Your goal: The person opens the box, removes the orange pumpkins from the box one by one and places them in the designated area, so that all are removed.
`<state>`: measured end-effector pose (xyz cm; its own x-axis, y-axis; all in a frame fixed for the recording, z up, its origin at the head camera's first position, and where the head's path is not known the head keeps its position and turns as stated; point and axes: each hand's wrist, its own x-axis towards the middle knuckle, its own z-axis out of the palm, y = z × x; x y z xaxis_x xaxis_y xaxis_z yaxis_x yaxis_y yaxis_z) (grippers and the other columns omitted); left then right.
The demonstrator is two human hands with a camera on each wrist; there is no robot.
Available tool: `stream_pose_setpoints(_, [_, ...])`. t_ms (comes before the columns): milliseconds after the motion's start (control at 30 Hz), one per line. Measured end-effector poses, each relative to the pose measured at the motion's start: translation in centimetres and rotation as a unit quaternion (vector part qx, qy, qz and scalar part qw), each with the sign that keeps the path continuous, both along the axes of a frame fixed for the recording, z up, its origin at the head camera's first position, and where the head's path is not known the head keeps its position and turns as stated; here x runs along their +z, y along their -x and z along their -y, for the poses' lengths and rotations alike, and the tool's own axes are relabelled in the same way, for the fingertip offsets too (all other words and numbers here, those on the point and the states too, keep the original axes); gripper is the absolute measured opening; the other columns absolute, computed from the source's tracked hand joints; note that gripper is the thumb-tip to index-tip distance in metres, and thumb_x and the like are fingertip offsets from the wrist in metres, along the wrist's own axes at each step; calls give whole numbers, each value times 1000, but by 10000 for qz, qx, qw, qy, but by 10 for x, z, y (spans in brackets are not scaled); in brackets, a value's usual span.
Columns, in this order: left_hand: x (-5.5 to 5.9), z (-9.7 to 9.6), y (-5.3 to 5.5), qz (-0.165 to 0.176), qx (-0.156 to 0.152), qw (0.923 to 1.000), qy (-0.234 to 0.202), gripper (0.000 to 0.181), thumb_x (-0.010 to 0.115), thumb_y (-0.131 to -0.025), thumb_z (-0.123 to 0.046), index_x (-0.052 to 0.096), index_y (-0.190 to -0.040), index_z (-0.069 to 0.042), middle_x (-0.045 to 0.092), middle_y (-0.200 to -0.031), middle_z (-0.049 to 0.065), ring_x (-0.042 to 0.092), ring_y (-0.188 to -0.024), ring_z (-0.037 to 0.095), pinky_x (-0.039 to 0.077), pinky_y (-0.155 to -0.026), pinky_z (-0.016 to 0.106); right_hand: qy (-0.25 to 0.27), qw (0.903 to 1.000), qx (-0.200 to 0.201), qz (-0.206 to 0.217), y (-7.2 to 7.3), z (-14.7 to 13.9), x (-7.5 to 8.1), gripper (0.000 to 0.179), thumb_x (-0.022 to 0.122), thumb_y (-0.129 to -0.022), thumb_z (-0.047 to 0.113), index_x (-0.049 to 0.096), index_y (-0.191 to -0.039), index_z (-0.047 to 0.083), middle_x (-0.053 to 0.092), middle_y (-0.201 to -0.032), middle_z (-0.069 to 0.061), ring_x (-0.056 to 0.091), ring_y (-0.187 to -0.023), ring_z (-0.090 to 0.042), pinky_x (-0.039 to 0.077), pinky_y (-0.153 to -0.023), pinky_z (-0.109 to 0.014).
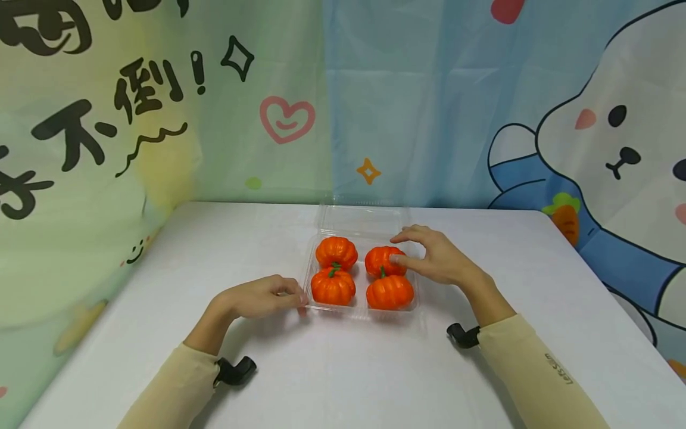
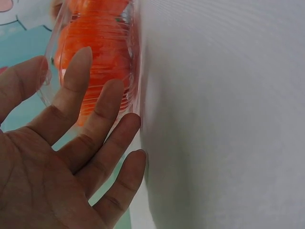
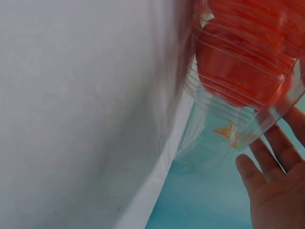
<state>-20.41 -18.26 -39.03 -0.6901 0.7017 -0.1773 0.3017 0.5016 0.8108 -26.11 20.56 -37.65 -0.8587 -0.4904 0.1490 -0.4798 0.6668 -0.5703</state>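
A clear plastic clamshell box [image 1: 360, 304] holds orange toy pumpkins in two columns. On its left are a back pumpkin [image 1: 336, 252] and a front pumpkin [image 1: 333, 286]; on its right, another back pumpkin [image 1: 382, 260] and front pumpkin [image 1: 390, 292]. At the front left corner, my left hand [image 1: 268, 297] has its thumb and fingertips by the rim, its fingers [image 2: 102, 107] loosely spread in the left wrist view. My right hand [image 1: 436, 256] hovers over the right side, thumb at the back right pumpkin, forefinger reaching toward the lid hinge. The right wrist view shows its relaxed fingers [image 3: 267, 160] beside the rim.
The transparent lid [image 1: 364, 219] lies folded back behind the box, toward the table's far edge. A white cloth covers the table [image 1: 343, 369]. Behind hangs a printed curtain [image 1: 407, 107]. Black wrist mounts [image 1: 236, 370] stick out from both sleeves.
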Motion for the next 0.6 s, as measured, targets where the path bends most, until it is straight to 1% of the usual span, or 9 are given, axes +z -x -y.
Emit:
stream_pose_setpoints(167, [1, 0, -1, 28, 19, 10000, -15, 28, 53, -106, -25, 77, -100, -13, 72, -106, -2, 57, -109, 21, 39, -99, 43, -43, 10000, 34, -46, -1, 0, -2, 48, 77, -92, 37, 69, -131, 10, 55, -146, -19, 42, -142, -41, 32, -113, -67])
stream_pose_setpoints(333, [2, 0, -1, 36, 37, 10000, 10, 27, 53, -106, -24, 77, -100, -13, 72, -106, -3, 57, -110, 21, 38, -100, 44, -94, 9999, 40, -3, -1, 0, -2, 47, 77, -92, 40, 70, -130, 13, 55, -147, -21, 43, -142, -41, 32, -112, -68])
stream_pose_setpoints(467, [3, -1, -2, 5, 15, 10000, -3, 28, 53, -106, -25, 77, -100, -12, 72, -106, -2, 57, -111, 21, 39, -101, 44, -62, 9999, 100, 24, 0, 1, -3, 48, 79, -90, 40, 70, -129, 14, 61, -140, -14, 45, -140, -39, 35, -112, -65])
stream_pose_setpoints(600, [2, -1, -3, -12, 17, 10000, 1, 28, 53, -106, -26, 76, -101, -12, 72, -107, -2, 57, -111, 20, 39, -101, 44, 20, 9996, 271, -44, 0, 2, -5, 50, 80, -90, 38, 69, -130, 11, 67, -129, -9, 53, -131, -36, 40, -109, -63])
